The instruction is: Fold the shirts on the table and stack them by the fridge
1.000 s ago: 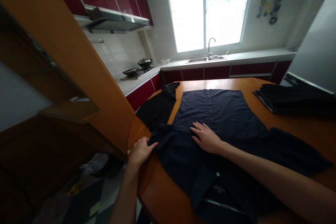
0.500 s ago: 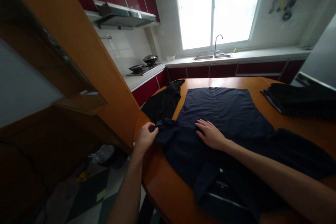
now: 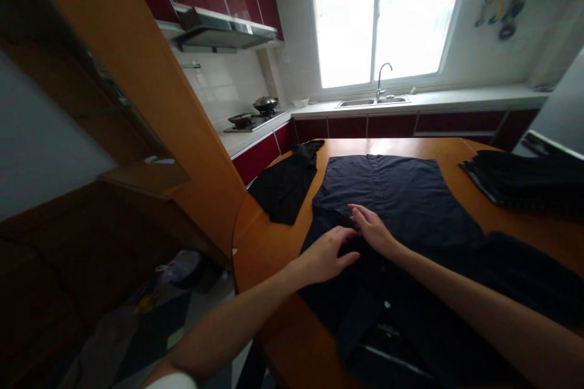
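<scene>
A dark navy button-up shirt [image 3: 396, 188] lies spread on the wooden table, its collar end towards me and its hem towards the window. My left hand [image 3: 326, 255] is over the left part of the shirt, thumb and fingers apart, with dark cloth showing between them. The shirt's left sleeve now lies inward across the body, partly under my hands. Resting on the cloth, my right hand [image 3: 371, 231] has its fingers stretched out, tips close to my left fingers. The right sleeve [image 3: 529, 267] stretches out to the right.
The wooden table [image 3: 274, 255] has a rounded left edge. A black garment [image 3: 292, 185] lies at its far left, and a stack of folded dark clothes [image 3: 529, 179] at the right. An orange wooden partition [image 3: 201, 152] stands on the left. Beyond are a sink [image 3: 358, 102] and a stove [image 3: 255, 121].
My left hand has carried the left sleeve rightward from the table's edge onto the shirt's body, and its fingers have spread. My right hand stays on the cloth, its fingers slightly shifted.
</scene>
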`<state>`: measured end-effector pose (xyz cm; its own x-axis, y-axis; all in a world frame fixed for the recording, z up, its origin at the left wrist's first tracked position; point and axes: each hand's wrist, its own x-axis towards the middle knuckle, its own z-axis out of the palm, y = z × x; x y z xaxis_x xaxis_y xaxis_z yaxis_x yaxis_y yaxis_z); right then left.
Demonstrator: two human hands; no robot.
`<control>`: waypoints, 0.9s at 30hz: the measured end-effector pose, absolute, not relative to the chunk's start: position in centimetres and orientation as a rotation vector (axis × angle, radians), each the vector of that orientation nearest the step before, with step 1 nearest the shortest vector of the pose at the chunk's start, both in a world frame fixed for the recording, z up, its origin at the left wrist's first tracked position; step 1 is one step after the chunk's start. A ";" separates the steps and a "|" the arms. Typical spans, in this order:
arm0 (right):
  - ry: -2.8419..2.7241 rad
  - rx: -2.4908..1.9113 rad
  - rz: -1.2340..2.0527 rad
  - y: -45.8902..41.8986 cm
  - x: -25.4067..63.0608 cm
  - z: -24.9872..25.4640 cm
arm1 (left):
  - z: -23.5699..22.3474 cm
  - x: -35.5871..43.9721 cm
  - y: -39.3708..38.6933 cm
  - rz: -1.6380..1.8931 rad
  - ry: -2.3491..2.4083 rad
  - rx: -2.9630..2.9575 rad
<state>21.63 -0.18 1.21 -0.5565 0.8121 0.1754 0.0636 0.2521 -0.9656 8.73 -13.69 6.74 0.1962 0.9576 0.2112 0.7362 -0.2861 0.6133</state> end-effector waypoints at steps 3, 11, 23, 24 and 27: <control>-1.960 -0.721 1.250 -0.1 21.6 0.8 | 6.7 8.5 -15.2 0.745 1.479 2.238; -2.166 -0.761 1.065 -0.8 22.0 1.4 | 6.7 -1.6 -8.1 0.847 2.064 2.088; -2.123 -0.654 1.043 -1.1 22.0 1.6 | 3.2 -4.4 -4.9 0.821 2.098 2.073; -2.112 -0.644 1.032 -1.2 22.0 1.7 | 3.3 -4.3 -4.9 0.840 2.102 2.070; -2.102 -0.648 0.965 -1.4 22.0 1.8 | 4.0 -3.7 -5.4 0.976 2.083 2.076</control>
